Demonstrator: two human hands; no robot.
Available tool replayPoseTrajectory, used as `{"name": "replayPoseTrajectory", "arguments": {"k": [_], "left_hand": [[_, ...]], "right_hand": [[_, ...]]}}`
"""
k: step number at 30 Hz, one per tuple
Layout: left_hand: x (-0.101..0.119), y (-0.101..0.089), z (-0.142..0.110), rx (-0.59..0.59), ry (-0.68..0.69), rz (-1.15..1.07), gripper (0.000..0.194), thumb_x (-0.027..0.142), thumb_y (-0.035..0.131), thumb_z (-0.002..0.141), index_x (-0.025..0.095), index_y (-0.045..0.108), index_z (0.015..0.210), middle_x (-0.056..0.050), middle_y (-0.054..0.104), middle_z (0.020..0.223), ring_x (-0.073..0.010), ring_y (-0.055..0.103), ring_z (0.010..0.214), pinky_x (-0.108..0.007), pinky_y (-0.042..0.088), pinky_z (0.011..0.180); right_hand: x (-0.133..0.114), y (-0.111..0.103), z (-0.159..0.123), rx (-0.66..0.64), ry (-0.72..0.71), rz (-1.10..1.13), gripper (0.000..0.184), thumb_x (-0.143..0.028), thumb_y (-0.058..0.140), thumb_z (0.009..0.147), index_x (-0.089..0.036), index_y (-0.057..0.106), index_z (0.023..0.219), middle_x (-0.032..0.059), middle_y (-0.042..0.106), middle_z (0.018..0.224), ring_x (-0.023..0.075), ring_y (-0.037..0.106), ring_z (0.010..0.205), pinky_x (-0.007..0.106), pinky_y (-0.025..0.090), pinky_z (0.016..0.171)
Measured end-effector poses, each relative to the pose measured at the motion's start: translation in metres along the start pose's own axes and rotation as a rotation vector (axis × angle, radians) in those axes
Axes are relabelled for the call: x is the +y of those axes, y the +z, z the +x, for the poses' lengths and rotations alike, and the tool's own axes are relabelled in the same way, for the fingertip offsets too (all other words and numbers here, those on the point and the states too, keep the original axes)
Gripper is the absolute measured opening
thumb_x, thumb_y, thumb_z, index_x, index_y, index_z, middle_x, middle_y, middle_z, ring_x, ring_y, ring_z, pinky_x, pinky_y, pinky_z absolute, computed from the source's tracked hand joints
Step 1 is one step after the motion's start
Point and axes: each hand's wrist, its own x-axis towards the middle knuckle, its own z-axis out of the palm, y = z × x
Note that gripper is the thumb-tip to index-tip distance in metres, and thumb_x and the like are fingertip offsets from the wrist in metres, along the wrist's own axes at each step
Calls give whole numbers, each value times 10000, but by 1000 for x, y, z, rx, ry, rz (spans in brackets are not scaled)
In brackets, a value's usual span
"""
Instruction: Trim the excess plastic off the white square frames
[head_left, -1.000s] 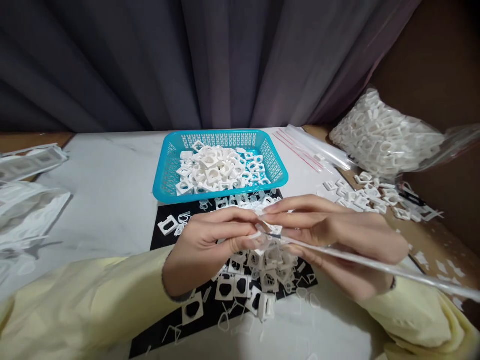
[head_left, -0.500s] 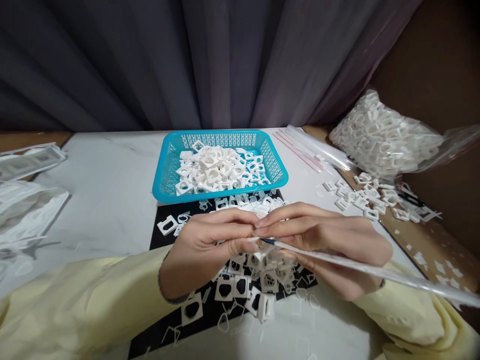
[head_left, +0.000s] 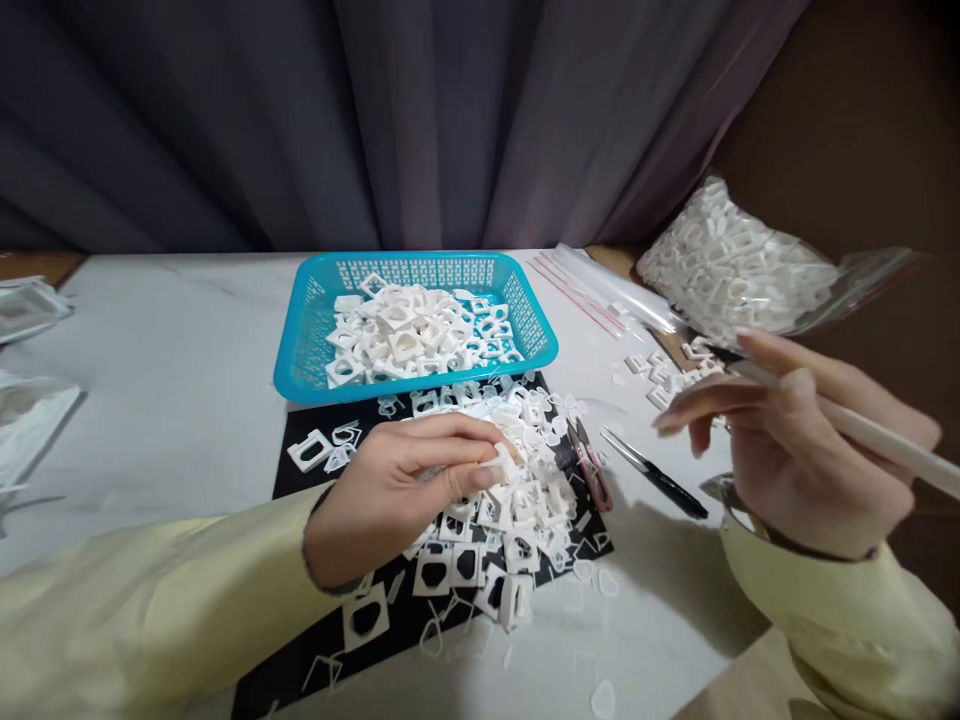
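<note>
My left hand [head_left: 405, 480] is pinched shut on a small white plastic piece [head_left: 501, 462], held over a heap of white square pieces [head_left: 517, 490] on a black mat [head_left: 300, 660]. My right hand [head_left: 795, 440] is off to the right, above the table, gripping a long white stick-like tool [head_left: 862, 430] between thumb and fingers. A blue basket [head_left: 300, 350] full of white pieces stands behind the mat.
Black tweezers [head_left: 652, 472] and small red-handled snips [head_left: 589, 465] lie right of the heap. A clear bag of white pieces [head_left: 735, 265] sits at the back right, loose pieces [head_left: 660, 370] below it. Plastic bags [head_left: 30, 420] lie at the left. A dark curtain hangs behind.
My right hand has drawn away to the right with the white tool, leaving the piece in my left hand. The tweezers and snips now show on the table. The view shifted right.
</note>
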Motion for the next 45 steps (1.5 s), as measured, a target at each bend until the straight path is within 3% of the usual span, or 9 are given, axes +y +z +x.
{"name": "replayPoseTrajectory", "arguments": {"k": [3, 5, 8, 17, 28, 34, 37, 41, 45], "left_hand": [[-5, 2, -1, -38, -21, 23, 143, 89, 620, 773, 160, 730, 717, -30, 708, 859, -112, 656, 795, -138, 514, 735], [-7, 4, -2, -48, -26, 30, 137, 99, 616, 776, 159, 731, 731, -36, 708, 866, -120, 655, 794, -152, 520, 732], [-8, 7, -4, -56, -16, 42, 129, 114, 609, 781, 159, 723, 742, -41, 704, 873, -140, 654, 797, -196, 530, 738], [-6, 10, -7, -78, 63, 126, 141, 114, 580, 786, 170, 695, 727, -32, 700, 852, -141, 653, 761, -196, 526, 715], [-4, 9, -6, -88, 97, 97, 148, 96, 576, 787, 165, 674, 699, -46, 696, 830, -149, 653, 752, -207, 536, 714], [-6, 10, -5, -66, 199, 39, 112, 80, 622, 758, 141, 677, 683, -71, 706, 793, -162, 663, 750, -243, 551, 769], [-5, 8, -3, -66, 144, -15, 118, 67, 634, 736, 143, 696, 670, -72, 722, 794, -163, 677, 722, -232, 564, 728], [-3, 5, -2, -98, 8, -86, 109, 79, 672, 704, 171, 726, 680, -48, 743, 834, -177, 699, 791, -231, 562, 794], [-3, 3, -2, -114, 15, -128, 88, 134, 682, 720, 198, 742, 723, -23, 747, 851, -180, 700, 825, -307, 504, 935]], "right_hand": [[19, -10, -22, -167, 277, -231, 365, -303, 189, 978, -231, 438, 1236, 0, 629, 626, 143, 597, 487, 255, 414, 390], [31, -8, -36, -314, 358, -379, 339, -375, 302, 953, -186, 578, 894, 7, 611, 575, 127, 540, 433, 254, 403, 419], [46, 3, -50, -504, 395, -532, 330, -414, 456, 885, -192, 555, 662, 3, 598, 549, 135, 551, 469, 256, 398, 502], [49, 22, -45, -712, 377, -756, 147, -338, 484, 835, -194, 511, 847, 43, 636, 742, 167, 590, 602, 256, 366, 567], [54, -3, -30, -747, 417, -550, 254, -103, 383, 810, -167, 582, 954, 19, 626, 612, 157, 601, 571, 248, 437, 557], [37, -24, -41, -477, 441, -291, 232, -278, 398, 918, -177, 529, 1081, 67, 647, 873, 163, 616, 805, 254, 493, 675], [26, -20, -49, -352, 469, -127, 212, -376, 475, 895, -189, 575, 912, 46, 597, 776, 149, 565, 691, 249, 468, 597], [16, -3, -56, -314, 337, 33, 438, -555, 366, 887, -197, 592, 1002, 32, 563, 704, 141, 533, 603, 255, 465, 549], [4, 17, -50, -369, 209, 15, 321, -454, 411, 910, -243, 627, 1021, 34, 649, 833, 124, 585, 651, 217, 481, 572]]}}
